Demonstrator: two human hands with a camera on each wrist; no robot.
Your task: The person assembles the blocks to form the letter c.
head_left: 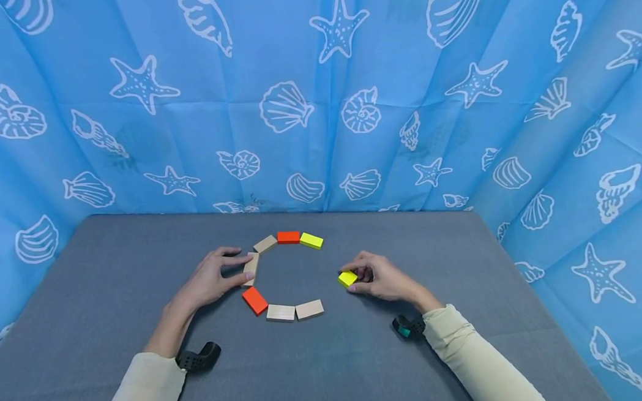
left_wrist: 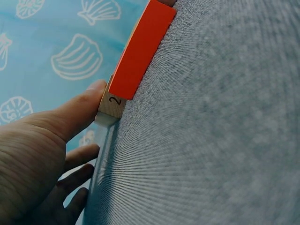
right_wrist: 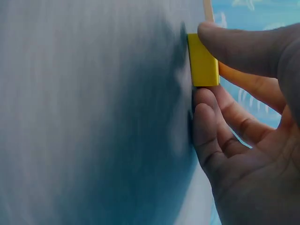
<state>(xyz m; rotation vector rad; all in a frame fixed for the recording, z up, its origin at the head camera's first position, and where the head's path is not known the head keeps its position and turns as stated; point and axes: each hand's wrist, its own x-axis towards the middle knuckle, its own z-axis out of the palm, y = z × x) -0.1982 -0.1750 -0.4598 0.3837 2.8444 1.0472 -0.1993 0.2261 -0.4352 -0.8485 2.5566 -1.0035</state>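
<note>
My left hand [head_left: 211,278] has its thumb and index finger on a plain wooden block [head_left: 253,267] at the left side of a curved row of blocks. In the left wrist view the thumb meets this wooden block, whose end [left_wrist: 112,105] bears a "2", beside a red block [left_wrist: 140,51]. My right hand [head_left: 382,278] pinches a yellow block [head_left: 348,278] between thumb and fingers, to the right of the row's opening. Seen from the right wrist, the yellow block [right_wrist: 203,61] stands close over the grey cloth, the thumb on its near face.
At the row's far end lie a wooden block [head_left: 265,244], a red block [head_left: 288,237] and another yellow block [head_left: 312,241]. Its near end has two wooden blocks [head_left: 281,313]. Grey cloth covers the table [head_left: 320,372]; a blue shell-patterned curtain [head_left: 317,145] hangs behind.
</note>
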